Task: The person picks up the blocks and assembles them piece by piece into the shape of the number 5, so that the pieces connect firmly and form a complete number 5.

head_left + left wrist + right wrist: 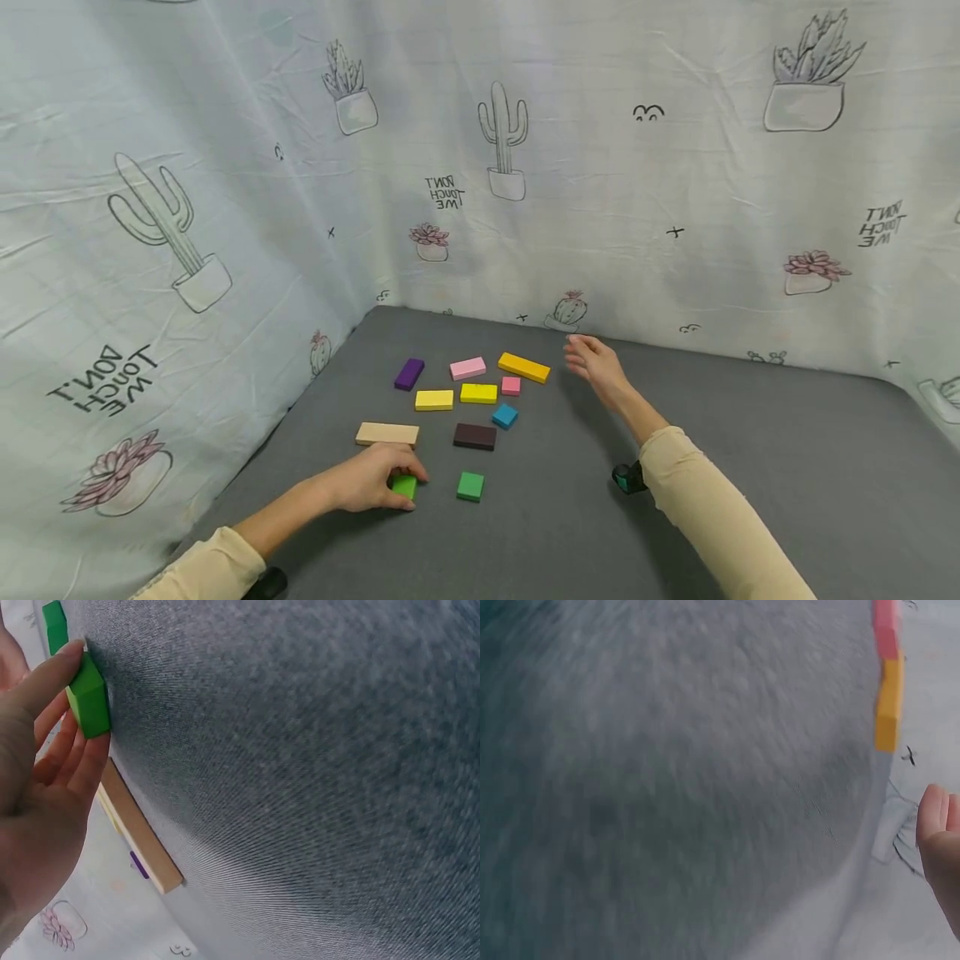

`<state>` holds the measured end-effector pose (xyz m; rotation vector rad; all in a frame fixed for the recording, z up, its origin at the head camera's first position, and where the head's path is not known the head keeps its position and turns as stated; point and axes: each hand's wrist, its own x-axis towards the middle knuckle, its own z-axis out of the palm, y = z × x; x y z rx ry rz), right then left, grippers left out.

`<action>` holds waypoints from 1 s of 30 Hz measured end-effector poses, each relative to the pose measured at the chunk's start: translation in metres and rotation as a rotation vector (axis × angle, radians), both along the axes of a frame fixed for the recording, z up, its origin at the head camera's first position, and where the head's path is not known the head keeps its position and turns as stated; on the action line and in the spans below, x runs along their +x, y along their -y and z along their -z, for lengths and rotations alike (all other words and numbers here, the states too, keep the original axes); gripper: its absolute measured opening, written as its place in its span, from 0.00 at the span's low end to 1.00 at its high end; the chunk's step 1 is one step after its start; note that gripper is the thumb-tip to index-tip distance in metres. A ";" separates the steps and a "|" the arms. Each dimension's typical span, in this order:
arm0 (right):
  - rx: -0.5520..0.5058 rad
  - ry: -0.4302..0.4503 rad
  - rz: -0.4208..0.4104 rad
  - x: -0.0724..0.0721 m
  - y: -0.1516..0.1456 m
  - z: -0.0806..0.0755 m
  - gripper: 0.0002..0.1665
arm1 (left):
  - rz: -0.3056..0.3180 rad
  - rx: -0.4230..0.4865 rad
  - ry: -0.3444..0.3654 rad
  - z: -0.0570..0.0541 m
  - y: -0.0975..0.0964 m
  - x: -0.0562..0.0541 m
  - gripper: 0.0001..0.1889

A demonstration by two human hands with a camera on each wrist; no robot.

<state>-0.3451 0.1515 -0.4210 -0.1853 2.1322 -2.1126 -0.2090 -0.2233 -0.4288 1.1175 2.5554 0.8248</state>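
My left hand pinches a light green block between thumb and fingers at the near left of the blocks. In the left wrist view the thumb lies along one edge of this light green block, the fingertips on its other side. Just beyond that hand lies a tan block; a darker green block is to its right. My right hand is raised at the back, fingers loosely bent and holding nothing. Nearest to it is the long orange-yellow block, a short distance to its left.
Spread over the grey tabletop are a dark brown block, a blue block, a purple block, two yellow blocks and two pink blocks. A white cloth with cactus drawings hangs behind and at the left.
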 end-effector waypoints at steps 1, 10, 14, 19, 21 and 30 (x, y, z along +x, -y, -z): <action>0.013 -0.004 -0.003 -0.002 0.004 0.002 0.32 | -0.003 0.001 -0.002 0.000 0.001 0.000 0.15; -0.037 0.014 -0.001 -0.010 0.030 0.017 0.28 | -0.026 0.007 0.009 0.001 0.002 0.003 0.16; -0.152 0.060 -0.042 -0.012 0.033 0.021 0.30 | -0.031 0.013 0.003 0.001 0.002 0.004 0.15; -0.276 0.116 -0.061 -0.012 0.031 0.026 0.30 | -0.052 0.006 0.012 0.000 0.000 0.006 0.15; -0.295 0.122 -0.044 -0.013 0.031 0.029 0.30 | -0.058 0.002 0.010 0.001 0.000 0.006 0.15; -0.238 0.118 0.004 -0.020 0.029 0.037 0.30 | -0.072 0.004 0.015 0.002 -0.001 0.005 0.15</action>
